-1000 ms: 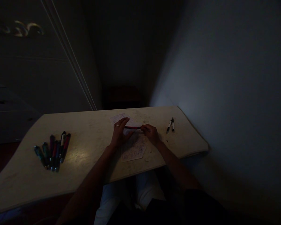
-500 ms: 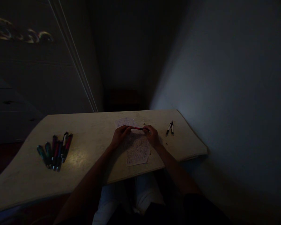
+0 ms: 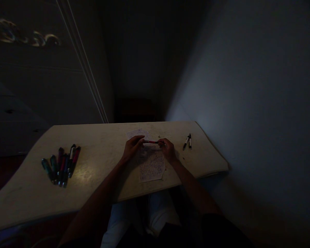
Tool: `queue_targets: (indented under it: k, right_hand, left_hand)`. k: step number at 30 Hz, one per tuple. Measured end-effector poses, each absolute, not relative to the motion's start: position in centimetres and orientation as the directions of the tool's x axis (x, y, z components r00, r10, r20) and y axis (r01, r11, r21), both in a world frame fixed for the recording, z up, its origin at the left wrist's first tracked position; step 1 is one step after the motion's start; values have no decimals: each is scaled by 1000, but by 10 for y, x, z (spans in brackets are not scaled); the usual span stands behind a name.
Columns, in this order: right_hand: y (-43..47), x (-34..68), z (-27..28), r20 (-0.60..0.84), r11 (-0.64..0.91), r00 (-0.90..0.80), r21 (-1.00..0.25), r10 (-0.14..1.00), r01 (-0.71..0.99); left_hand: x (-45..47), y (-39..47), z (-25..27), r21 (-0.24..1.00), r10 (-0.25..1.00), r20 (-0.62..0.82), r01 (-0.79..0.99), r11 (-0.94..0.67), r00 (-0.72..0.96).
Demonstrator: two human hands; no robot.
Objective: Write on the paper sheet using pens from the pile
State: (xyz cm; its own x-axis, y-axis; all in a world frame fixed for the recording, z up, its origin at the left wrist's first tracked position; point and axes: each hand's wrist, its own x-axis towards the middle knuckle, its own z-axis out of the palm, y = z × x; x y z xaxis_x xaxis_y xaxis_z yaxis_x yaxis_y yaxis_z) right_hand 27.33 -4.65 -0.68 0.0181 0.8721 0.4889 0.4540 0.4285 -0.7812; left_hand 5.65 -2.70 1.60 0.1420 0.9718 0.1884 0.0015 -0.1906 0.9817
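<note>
Red and dark along its barrel, a slim pen (image 3: pixel 152 142) is held crosswise over the sheets of paper (image 3: pixel 152 168) near the middle of the pale worktop (image 3: pixel 100 144). Both hands are closed on it — its left end is pinched by the fingers of the left hand (image 3: pixel 133 146), its right end by those of the right hand (image 3: pixel 168 150). The paper beneath is densely covered with marks, too small to be read. To the left, a group of pens (image 3: pixel 62 165), green, red and dark, is laid out close together; to the right, two black-and-white pens (image 3: pixel 187 141) are set side by side — well apart from that group.
</note>
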Motion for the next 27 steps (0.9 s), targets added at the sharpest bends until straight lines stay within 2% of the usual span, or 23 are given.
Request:
queue_targets:
  k: [11, 18, 23, 27]
  right_hand:
    - [-46, 272, -8, 493, 423, 43, -786, 869, 452]
    - [-45, 272, -9, 486, 415, 48, -789, 873, 454]
    - [-44, 272, -9, 506, 430, 64, -788, 860, 440]
    - [-44, 272, -9, 505, 419, 99, -796, 857, 437]
  left_hand:
    - [51, -27, 17, 967, 959, 249, 17, -254, 138]
    - [55, -23, 11, 965, 951, 237, -160, -207, 197]
    - [55, -23, 14, 989, 984, 147, 7, -149, 100]
    - [54, -26, 18, 992, 988, 112, 48, -117, 103]
